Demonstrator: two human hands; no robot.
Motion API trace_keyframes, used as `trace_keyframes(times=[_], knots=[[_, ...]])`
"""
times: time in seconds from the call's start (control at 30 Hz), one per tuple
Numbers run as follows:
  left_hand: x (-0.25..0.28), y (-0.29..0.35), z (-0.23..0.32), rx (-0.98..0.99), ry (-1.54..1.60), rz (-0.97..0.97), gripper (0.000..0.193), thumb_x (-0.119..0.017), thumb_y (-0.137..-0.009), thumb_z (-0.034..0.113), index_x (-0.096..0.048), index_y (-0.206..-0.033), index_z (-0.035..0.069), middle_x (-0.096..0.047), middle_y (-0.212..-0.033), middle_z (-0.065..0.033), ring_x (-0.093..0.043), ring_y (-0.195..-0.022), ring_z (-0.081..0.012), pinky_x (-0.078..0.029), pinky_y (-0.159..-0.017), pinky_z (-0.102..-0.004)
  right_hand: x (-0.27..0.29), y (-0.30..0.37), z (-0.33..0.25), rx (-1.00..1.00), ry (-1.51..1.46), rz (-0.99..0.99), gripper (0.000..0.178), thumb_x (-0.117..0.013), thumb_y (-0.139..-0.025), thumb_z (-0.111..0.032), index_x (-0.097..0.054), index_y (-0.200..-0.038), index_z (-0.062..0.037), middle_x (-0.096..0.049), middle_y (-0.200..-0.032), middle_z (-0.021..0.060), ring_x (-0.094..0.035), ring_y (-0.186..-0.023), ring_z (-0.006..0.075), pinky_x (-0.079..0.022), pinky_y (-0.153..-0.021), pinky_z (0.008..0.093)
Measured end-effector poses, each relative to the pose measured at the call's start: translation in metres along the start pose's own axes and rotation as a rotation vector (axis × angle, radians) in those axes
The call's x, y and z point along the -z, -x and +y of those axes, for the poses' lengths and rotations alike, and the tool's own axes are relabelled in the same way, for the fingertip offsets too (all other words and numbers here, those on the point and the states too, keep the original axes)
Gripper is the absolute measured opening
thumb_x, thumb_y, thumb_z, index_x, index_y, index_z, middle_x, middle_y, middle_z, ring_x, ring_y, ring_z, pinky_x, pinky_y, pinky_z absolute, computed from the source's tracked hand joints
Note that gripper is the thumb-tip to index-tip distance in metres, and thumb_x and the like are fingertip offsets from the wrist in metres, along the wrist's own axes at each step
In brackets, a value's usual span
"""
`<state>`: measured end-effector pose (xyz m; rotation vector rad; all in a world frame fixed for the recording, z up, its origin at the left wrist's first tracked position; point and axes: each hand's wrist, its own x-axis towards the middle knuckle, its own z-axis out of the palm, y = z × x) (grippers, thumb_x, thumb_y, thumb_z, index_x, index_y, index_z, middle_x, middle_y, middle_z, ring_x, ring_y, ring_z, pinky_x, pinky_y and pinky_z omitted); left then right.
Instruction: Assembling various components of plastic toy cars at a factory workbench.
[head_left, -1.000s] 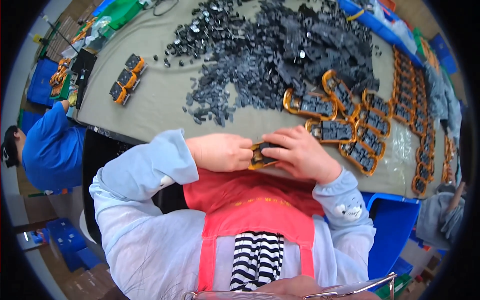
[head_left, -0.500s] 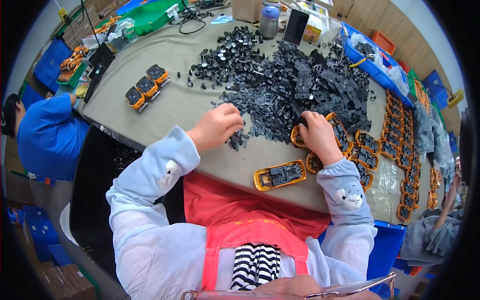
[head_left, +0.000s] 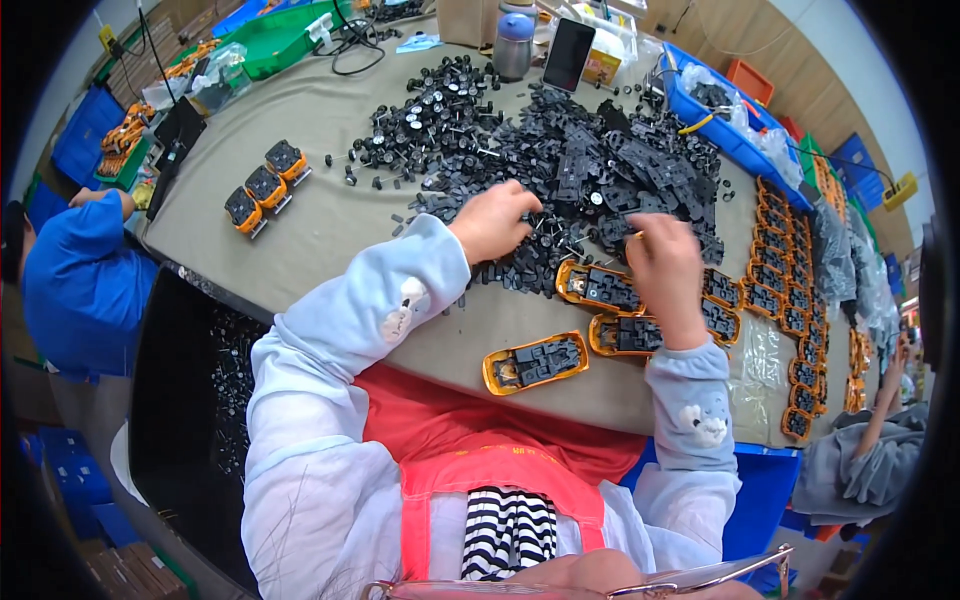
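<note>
My left hand (head_left: 497, 222) reaches over a pile of small flat black plastic pieces (head_left: 530, 262), its fingers bent and drawn together. Whatever they hold, if anything, is hidden. Blurred by motion, my right hand (head_left: 668, 270) hovers above orange toy car bodies, fingers curled. One such orange toy car body (head_left: 598, 287), upside down with black parts inside, lies just left of it. A second car body (head_left: 622, 335) rests partly behind my right wrist. Nearer to me, a separate car body (head_left: 536, 362) lies at an angle by the table edge.
Black wheels on axles (head_left: 432, 112) and dark chassis plates (head_left: 640, 165) heap up behind my hands. Rows of orange car bodies (head_left: 770, 262) line the right side. Three joined car bodies (head_left: 265, 187) sit at left. A phone (head_left: 568, 55) and a bottle (head_left: 514, 48) stand behind.
My left hand has moved right and farther into the black pieces. The right hand has come away from the orange car body and shifted right. The whole view has moved slightly.
</note>
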<state>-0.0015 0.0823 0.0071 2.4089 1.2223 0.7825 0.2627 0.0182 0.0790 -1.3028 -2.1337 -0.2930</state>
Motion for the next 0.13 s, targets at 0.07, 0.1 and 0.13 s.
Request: trace_keyframes(times=[0.07,0.1,0.13], knots=[[0.008,-0.012,-0.024,0.082,-0.063,0.131,0.022,-0.072,-0.081,0.014,-0.07,-0.102,0.009,-0.061,-0.106,-0.0129,-0.061,-0.105,-0.0335,-0.051,-0.093,-0.0412,-0.027,-0.009,-0.018,0.019,-0.106,-0.213,0.022,-0.071,-0.084,-0.015,-0.069,-0.105,-0.0079,-0.068,-0.102,0.0104,-0.064,-0.097,0.0302,-0.05,-0.086,0.0405],[0.016,-0.019,-0.03,0.117,-0.095,0.195,0.025,-0.072,-0.08,0.015,-0.07,-0.104,0.009,-0.061,-0.108,-0.0132,-0.06,-0.108,-0.0334,-0.051,-0.094,-0.0409,-0.039,-0.015,-0.028,0.038,-0.094,-0.292,0.022,-0.072,-0.084,-0.016,-0.07,-0.105,-0.0085,-0.068,-0.102,0.0101,-0.064,-0.098,0.0302,-0.05,-0.087,0.0407],[0.024,-0.026,-0.036,0.247,-0.164,0.164,0.032,-0.074,-0.081,0.017,-0.068,-0.112,0.011,-0.06,-0.115,-0.0142,-0.059,-0.111,-0.0332,-0.05,-0.095,-0.0408,-0.052,-0.02,-0.035,0.079,-0.022,-0.29,0.024,-0.074,-0.082,-0.02,-0.071,-0.104,-0.0099,-0.069,-0.1,0.01,-0.065,-0.096,0.029,-0.051,-0.085,0.0403]])
